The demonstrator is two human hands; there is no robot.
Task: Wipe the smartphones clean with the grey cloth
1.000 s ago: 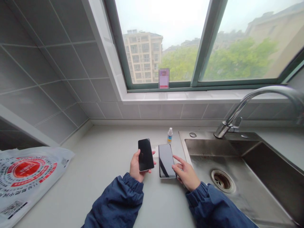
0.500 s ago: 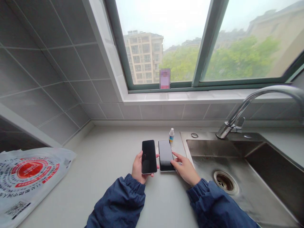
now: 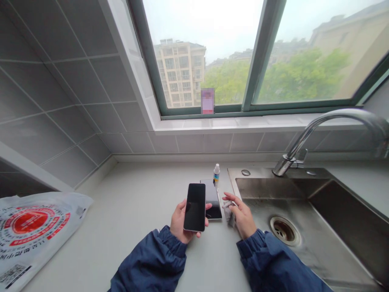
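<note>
Noted first a pale counter, giving flat support within reach of both hands. Recorded a steel sink set into it at right. Logged at far left a printed plastic bag, lying well apart from the hands, probably to leave working room. Observed a chrome faucet mounted behind the basin, arching over it. Found a dark-screened device lying flat on the counter, partly hidden behind the phone; judged stable there without holding. Traced the phone to the left hand, screen up, with thumb and fingers closed around opposite long edges, likely to steady it while leaving the screen uncovered. Identified a crumpled pale cloth pinched between thumb and fingers of the right hand, probably bunched for control. Unable to confirm contact with the counter. Listed last a small bottle, upright near the device's far end, presumably against leaking.
</note>
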